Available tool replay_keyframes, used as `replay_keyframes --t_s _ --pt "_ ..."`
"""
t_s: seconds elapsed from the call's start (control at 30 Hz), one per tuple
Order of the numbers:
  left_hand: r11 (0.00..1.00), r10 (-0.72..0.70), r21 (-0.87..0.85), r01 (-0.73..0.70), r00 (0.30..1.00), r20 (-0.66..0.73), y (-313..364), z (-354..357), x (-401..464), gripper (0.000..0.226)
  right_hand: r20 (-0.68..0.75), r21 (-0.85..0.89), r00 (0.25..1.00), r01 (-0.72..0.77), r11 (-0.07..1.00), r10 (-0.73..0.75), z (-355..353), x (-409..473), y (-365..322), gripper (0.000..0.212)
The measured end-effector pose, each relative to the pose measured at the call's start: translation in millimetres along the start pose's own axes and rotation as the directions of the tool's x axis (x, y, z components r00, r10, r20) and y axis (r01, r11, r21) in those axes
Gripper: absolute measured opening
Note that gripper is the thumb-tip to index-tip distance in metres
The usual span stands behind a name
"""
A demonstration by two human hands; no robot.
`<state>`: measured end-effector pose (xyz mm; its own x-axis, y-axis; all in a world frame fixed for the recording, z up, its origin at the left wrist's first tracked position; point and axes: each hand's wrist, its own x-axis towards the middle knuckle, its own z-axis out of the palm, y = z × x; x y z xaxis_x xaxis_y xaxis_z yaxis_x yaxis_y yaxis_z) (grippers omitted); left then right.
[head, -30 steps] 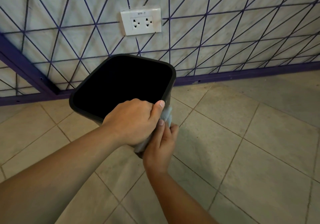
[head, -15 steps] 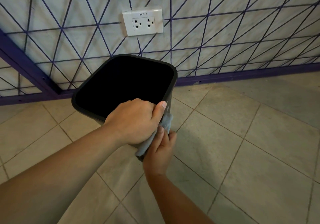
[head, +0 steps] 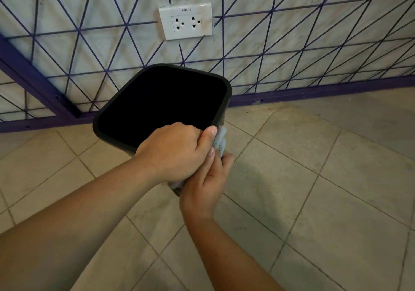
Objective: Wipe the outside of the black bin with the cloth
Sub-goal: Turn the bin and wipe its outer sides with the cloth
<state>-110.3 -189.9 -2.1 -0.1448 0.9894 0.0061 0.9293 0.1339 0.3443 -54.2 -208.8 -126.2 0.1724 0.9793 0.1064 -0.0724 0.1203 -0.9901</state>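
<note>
Two hands work the black bin below the wall socket: the left hand clamps its near rim, the right hand presses a grey-blue cloth against its outer side.

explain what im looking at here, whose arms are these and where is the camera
The camera sits on a person's head, looking forward and down, so the two bare arms are their own. No machine is involved. The left hand grips the near rim of a black bin, holding it tilted. The right hand presses a pale blue cloth against the bin's outer side, below the rim. Underneath is a tiled floor; behind is a wall with purple lines and a white socket.
</note>
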Motion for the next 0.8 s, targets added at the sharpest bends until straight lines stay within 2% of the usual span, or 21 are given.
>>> replay_keyframes --t_s 0.1,0.27,0.33,0.4,0.5,0.57,0.6,0.7,0.77,0.8 --pt "1.000 0.011 -0.012 -0.011 1.000 0.018 0 0 0 0.061 -0.055 -0.122 0.997 0.055 0.991 -0.063 2 -1 14 0.069" --pt "0.999 0.027 0.024 -0.027 1.000 0.006 3 -3 0 0.062 0.019 -0.323 0.991 -0.118 0.939 0.131 -12 5 51 0.077" --pt "0.999 0.031 0.028 -0.031 0.999 0.010 3 -3 0 0.061 0.056 -0.397 0.975 -0.178 0.900 0.217 -17 5 57 0.067" --pt "0.999 0.040 0.024 -0.040 0.999 0.014 3 -3 -1 0.061 0.113 -0.505 0.928 -0.255 0.825 0.356 -22 6 62 0.051" --pt "0.998 0.049 0.034 -0.049 0.999 -0.002 3 -2 -3 0.060 0.166 -0.611 0.844 -0.317 0.725 0.509 -27 9 61 0.051" --pt "0.998 0.048 0.042 -0.047 0.999 -0.005 2 -3 -3 0.060 0.202 -0.669 0.759 -0.355 0.653 0.619 -30 12 56 0.045" --pt "0.998 0.047 0.044 -0.047 0.999 0.000 2 -3 -2 0.061 0.224 -0.694 0.721 -0.354 0.627 0.655 -33 14 53 0.047" --pt "0.999 0.031 0.032 -0.031 0.999 0.011 2 -5 -2 0.062 0.310 -0.808 0.658 -0.198 0.555 0.686 -44 21 42 0.051" --pt "0.999 0.025 0.037 -0.025 1.000 0.002 1 -4 -3 0.062 0.356 -0.828 0.679 -0.090 0.554 0.642 -54 24 33 0.055" --pt "0.999 0.022 0.040 -0.022 1.000 -0.005 1 -4 -4 0.062 0.344 -0.811 0.707 -0.107 0.575 0.618 -59 25 30 0.059"
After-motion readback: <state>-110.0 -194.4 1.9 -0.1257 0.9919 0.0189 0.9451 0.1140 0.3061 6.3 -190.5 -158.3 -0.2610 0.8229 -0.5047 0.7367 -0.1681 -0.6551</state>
